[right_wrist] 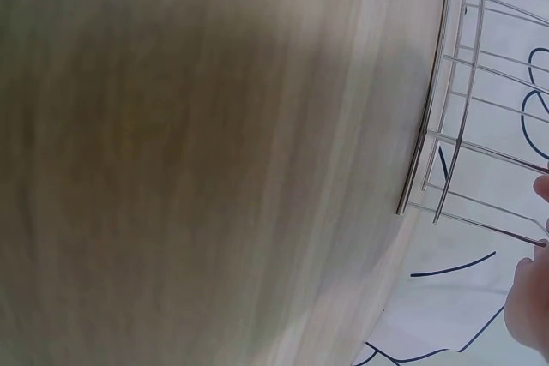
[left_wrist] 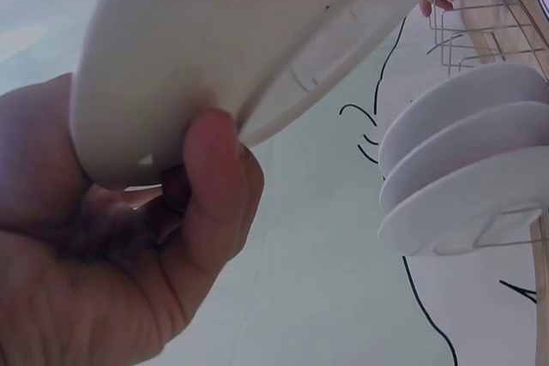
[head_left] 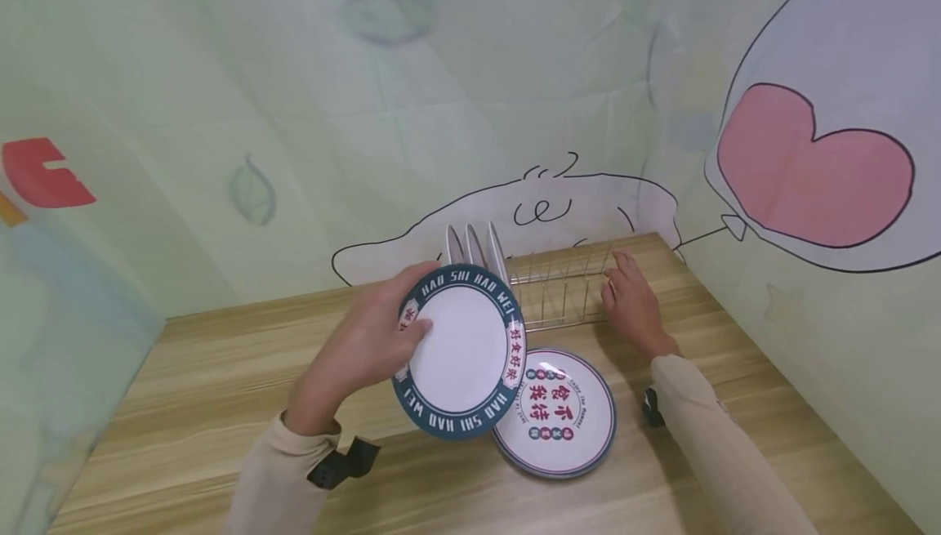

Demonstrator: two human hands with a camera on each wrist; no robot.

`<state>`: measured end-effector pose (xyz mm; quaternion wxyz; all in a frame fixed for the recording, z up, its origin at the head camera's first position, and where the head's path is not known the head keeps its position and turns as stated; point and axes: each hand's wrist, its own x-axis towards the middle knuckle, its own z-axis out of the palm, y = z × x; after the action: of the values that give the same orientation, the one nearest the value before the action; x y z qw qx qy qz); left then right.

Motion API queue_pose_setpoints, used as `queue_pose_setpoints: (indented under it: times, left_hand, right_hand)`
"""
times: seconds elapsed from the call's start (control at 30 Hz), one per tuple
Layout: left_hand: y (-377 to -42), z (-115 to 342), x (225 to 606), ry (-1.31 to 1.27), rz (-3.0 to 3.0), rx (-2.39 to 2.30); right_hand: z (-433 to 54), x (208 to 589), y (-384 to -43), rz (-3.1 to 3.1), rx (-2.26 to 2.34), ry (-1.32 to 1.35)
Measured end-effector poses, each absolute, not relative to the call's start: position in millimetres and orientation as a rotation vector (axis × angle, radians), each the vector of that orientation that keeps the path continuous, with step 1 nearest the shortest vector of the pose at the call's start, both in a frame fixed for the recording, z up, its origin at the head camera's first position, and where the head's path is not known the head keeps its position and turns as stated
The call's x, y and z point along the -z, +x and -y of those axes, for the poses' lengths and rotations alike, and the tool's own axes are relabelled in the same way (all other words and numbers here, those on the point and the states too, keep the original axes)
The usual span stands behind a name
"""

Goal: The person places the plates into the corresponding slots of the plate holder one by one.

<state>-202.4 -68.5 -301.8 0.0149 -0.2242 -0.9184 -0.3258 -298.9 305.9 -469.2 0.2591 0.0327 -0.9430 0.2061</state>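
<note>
In the head view my left hand (head_left: 363, 347) grips a round plate (head_left: 459, 355) by its left edge, thumb over the white face. The plate has a dark teal rim with white lettering and is tilted towards me. From the left wrist, its pale underside (left_wrist: 197, 57) shows with fingers curled beneath. My right hand (head_left: 634, 306) is at the right end of a wire dish rack (head_left: 566, 323), its fingers pinching the end wire. Only fingertips (right_wrist: 525, 306) of that hand enter the right wrist view, beside the rack's bars. Several white plates (left_wrist: 467, 169) stand upright in the rack's left part.
Another plate (head_left: 581, 445), with red characters and a thin dark rim, lies face up on the wooden table (head_left: 220, 404), partly behind the held plate. A printed cloth wall (head_left: 257, 110) rises behind the rack and along both sides of the table.
</note>
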Motion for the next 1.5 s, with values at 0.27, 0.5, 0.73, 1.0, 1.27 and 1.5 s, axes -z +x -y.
queue_pose_setpoints:
  times: [0.27,0.5,0.73,1.0,1.27,1.5]
  left_hand:
    - [-214,47,296,-0.699,2.865,1.043]
    - [-226,24,290,-0.692,2.845,1.031]
    - [-238,-1,285,-0.649,2.84,0.969]
    - [-243,-27,280,-0.601,2.855,0.93]
    - [-247,-44,277,-0.553,2.894,0.824]
    - [-251,-57,278,-0.565,2.925,0.693]
  right_hand:
    - [-306,468,-299,2.564,-0.562,0.088]
    - [-305,467,-299,2.536,-0.565,0.101]
    - [-305,469,-301,2.507,-0.55,0.113]
    - [-305,469,-301,2.518,-0.559,0.099]
    - [-304,467,-300,2.519,-0.581,0.102]
    - [-304,468,-299,2.514,-0.572,0.097]
